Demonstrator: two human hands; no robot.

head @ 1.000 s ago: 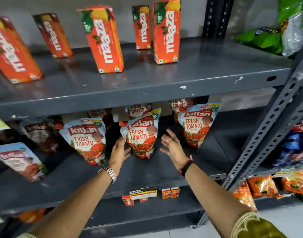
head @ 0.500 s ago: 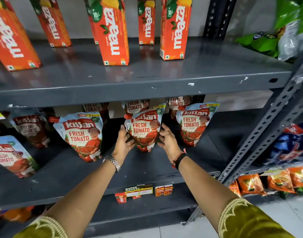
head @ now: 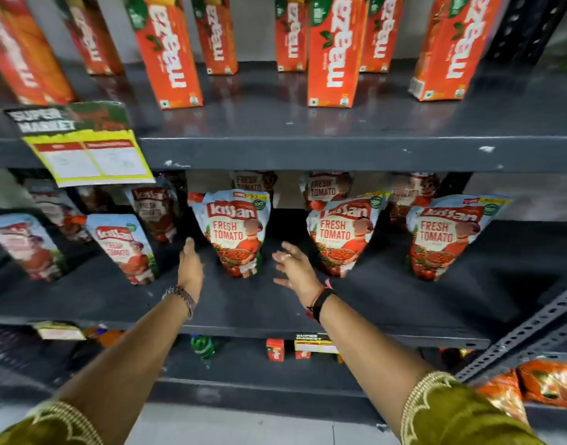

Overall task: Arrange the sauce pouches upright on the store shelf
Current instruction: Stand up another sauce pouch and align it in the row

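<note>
Several Kissan tomato sauce pouches stand upright on the grey middle shelf (head: 388,303). One front pouch (head: 234,232) stands between my hands. My left hand (head: 189,268) is just left of it, fingers apart, touching nothing. To its right, my right hand (head: 295,268) is also empty with spread fingers. Two more front pouches stand at the right (head: 341,234) (head: 444,239), and others lean at the left (head: 123,247) (head: 25,245). More pouches stand behind them in shadow.
Orange Maaza juice cartons (head: 331,49) line the shelf above. A yellow price tag (head: 89,152) hangs from that shelf's edge at the left. Small red boxes (head: 275,349) and a green bottle (head: 202,345) sit on the shelf below. Orange snack packs (head: 545,385) fill a neighbouring rack.
Both hands let go of the pouch they held at its sides and moved left along the shelf. They now flank the neighbouring pouch. The camera view has shifted left and closer.
</note>
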